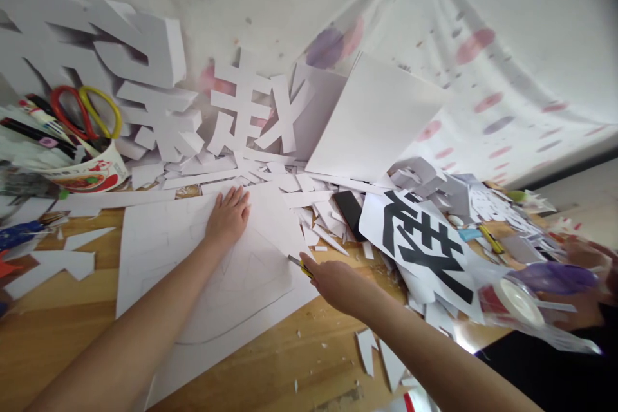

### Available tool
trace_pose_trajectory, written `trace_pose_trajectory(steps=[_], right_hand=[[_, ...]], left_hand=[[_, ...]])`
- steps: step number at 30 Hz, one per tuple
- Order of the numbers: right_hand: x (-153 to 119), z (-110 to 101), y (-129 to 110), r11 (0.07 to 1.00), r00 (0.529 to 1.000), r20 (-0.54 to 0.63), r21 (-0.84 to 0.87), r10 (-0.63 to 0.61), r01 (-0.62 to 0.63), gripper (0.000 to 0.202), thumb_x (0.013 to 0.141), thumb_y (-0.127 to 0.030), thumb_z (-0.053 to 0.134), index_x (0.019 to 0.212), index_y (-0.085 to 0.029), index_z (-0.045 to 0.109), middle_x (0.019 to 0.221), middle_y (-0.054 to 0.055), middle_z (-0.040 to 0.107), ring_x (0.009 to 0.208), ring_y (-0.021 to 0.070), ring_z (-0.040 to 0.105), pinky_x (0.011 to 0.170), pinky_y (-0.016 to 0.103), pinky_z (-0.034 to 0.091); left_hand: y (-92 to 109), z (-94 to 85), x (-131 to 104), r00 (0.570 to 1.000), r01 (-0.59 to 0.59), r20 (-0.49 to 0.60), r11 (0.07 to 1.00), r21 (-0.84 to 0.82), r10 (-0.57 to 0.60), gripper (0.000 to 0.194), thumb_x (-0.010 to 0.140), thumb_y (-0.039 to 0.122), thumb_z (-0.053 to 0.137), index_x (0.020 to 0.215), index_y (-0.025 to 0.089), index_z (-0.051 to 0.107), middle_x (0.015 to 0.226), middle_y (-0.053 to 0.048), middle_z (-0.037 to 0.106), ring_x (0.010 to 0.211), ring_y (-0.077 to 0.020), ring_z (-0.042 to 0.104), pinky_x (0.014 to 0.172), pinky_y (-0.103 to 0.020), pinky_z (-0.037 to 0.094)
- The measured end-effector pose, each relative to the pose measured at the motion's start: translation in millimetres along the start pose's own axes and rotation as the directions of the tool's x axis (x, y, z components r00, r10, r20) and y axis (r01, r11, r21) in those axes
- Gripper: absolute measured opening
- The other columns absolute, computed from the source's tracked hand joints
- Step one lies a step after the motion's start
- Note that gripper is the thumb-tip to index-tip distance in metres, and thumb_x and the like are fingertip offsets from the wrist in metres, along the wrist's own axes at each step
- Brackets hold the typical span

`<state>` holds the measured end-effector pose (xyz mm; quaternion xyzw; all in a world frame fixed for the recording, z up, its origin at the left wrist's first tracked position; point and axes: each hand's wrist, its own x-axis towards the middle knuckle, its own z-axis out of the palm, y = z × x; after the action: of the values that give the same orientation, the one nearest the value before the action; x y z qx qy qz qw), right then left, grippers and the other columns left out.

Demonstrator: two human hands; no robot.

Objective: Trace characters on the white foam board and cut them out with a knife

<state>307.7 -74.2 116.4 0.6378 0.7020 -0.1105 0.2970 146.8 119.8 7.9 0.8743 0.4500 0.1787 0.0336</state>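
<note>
Left hand (228, 215) is lying flat, twelve o'clock on the sheet (255, 270); right hand (333, 278) is clamping the cutter (305, 268). Blade (293, 260) is pointing ten o'clock!

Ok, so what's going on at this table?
A person's left hand lies flat on a large white sheet marked with grey drawn lines. Their right hand holds a yellow-handled cutter, its metal blade over the sheet's right side; I can't tell if it is cutting. White scraps lie beyond the sheet, and a white paper with a bold black character lies to the right.
</note>
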Motion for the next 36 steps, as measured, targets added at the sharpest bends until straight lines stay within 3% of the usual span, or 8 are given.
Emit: trace_pose_trajectory(steps=[9, 18, 31, 36], right_hand=[[-3, 16, 8, 0.996, 0.995, -0.076, -0.060, -0.070, 0.066, 0.056, 0.085, -0.014, 0.039, 0.137, -0.007, 0.022, 0.053, 0.002, 0.053, 0.045, 0.0116, 0.044, 0.046, 0.022, 0.029], [-5, 35, 12, 0.994, 0.984, -0.145, -0.057, -0.101, 0.094, 0.056, 0.082, -0.012, 0.039, 0.136, -0.004, 0.026, 0.058, 0.005, 0.056, 0.044, 0.0109, 0.042, 0.044, 0.023, 0.028], [-17, 48, 15, 0.996, 0.996, -0.089, 0.080, -0.032, 0.039, 0.063, 0.078, -0.008, 0.040, 0.138, -0.010, 0.023, 0.067, 0.008, 0.062, 0.047, 0.0114, 0.047, 0.047, 0.023, 0.029], [-24, 52, 14, 0.994, 0.993, -0.115, 0.105, 0.000, 0.012, 0.058, 0.078, -0.011, 0.040, 0.135, -0.012, 0.029, 0.067, 0.007, 0.062, 0.049, 0.0126, 0.048, 0.046, 0.023, 0.027]], left_hand=[[-1, 1.2, 0, 1.000, -0.007, 0.010, 1.000, 0.017, 0.007, 0.049, 0.089, 0.030, 0.021, 0.131, 0.014, 0.039, 0.140, -0.008, 0.033, 0.131, -0.0211, 0.024, 0.108, -0.043, 0.016], [0, -0.3, 0, 1.000, 0.000, 0.020, 0.999, 0.038, -0.001, 0.049, 0.089, 0.031, 0.019, 0.131, 0.015, 0.039, 0.141, -0.007, 0.033, 0.131, -0.0204, 0.024, 0.108, -0.042, 0.017], [2, -2.1, 0, 0.999, 0.012, 0.043, 0.999, 0.049, -0.014, 0.048, 0.089, 0.030, 0.021, 0.131, 0.015, 0.038, 0.141, -0.006, 0.033, 0.132, -0.0202, 0.024, 0.108, -0.042, 0.017], [2, -1.8, 0, 0.999, 0.006, 0.035, 0.999, 0.048, -0.008, 0.048, 0.089, 0.031, 0.020, 0.131, 0.015, 0.038, 0.141, -0.006, 0.032, 0.132, -0.0199, 0.023, 0.108, -0.042, 0.017]])
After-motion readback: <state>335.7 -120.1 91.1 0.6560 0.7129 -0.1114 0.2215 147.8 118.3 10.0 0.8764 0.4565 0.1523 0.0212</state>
